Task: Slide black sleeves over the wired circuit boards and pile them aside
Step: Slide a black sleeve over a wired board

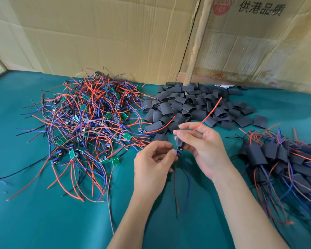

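Above the green cloth, my left hand [153, 159] pinches the lower end of a small circuit board [179, 150]. Its blue and dark wires hang down toward me. My right hand [201, 142] holds a black sleeve [178, 141] on the board's upper end, and a red wire [207, 115] rises from it to the upper right. A tangled heap of bare wired boards [86, 123] lies to the left. Loose black sleeves [192, 106] are heaped in the middle at the back. Sleeved boards [280, 159] lie piled at the right.
Flattened cardboard boxes [115, 33] stand as a wall along the back of the table, with a wooden strip [197, 42] leaning between them. The green cloth [43, 221] covers the table. Long red and blue wires from the left heap trail toward the front.
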Demonstrator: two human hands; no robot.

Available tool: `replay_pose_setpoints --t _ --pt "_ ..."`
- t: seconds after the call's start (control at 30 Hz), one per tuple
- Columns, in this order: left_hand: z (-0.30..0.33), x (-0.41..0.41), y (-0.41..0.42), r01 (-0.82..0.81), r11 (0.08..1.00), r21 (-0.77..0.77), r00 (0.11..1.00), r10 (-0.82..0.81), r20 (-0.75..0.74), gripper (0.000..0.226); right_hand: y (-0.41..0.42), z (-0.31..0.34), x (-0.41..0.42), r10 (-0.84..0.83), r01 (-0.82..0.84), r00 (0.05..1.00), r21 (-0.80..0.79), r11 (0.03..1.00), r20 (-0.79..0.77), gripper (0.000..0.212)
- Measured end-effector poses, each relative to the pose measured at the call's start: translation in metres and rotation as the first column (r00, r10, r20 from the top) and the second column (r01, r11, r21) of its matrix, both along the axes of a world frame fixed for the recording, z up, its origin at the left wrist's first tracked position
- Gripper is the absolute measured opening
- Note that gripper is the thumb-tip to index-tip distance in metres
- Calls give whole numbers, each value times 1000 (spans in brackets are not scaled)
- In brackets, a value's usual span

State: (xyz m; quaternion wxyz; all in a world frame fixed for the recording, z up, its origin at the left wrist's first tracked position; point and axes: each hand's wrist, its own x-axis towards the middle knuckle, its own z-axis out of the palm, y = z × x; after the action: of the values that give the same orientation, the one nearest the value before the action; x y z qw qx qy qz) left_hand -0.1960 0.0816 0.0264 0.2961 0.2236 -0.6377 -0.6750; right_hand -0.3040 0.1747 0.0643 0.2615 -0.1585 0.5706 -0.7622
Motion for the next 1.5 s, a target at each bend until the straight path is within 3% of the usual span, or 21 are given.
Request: replay_pose_setpoints --t 0.23,0.4,0.63,0.83,1.07,1.2,1.3,1.4,1.5 --pt "-2 -1 2 80 982 -171 995 -69 66 17 -2 0 1 -4 9 997 -63 998 83 46" --pt "-1 -1 0 70 995 -68 998 -69 7 12 1 1 -1 34 -31 998 -69 997 56 46" --pt "-4 -4 0 -77 996 -54 997 77 -14 13 -1 -3 -1 46 -46 999 -28 999 9 48" --pt "-4 -4 -1 -210 977 46 975 213 -67 15 -11 -6 6 -6 11 998 -71 997 66 44" --pt "-6 -6 0 -305 951 51 949 308 -72 16 -10 -8 5 -8 11 998 -52 999 62 40" --pt "-6 -6 0 -299 952 58 950 303 -71 16 -15 -11 9 -75 78 995 -49 996 69 30" --pt "-5 -5 0 -201 975 98 974 210 -89 9 -16 -12 8 -136 139 988 -44 989 75 19" --pt "-4 -4 0 -109 986 125 989 120 -86 17 -14 -12 4 -150 165 978 -96 982 145 23" --pt "-3 -4 -1 -143 985 101 984 152 -93 15 -12 -10 5 -64 84 986 -119 989 157 35"
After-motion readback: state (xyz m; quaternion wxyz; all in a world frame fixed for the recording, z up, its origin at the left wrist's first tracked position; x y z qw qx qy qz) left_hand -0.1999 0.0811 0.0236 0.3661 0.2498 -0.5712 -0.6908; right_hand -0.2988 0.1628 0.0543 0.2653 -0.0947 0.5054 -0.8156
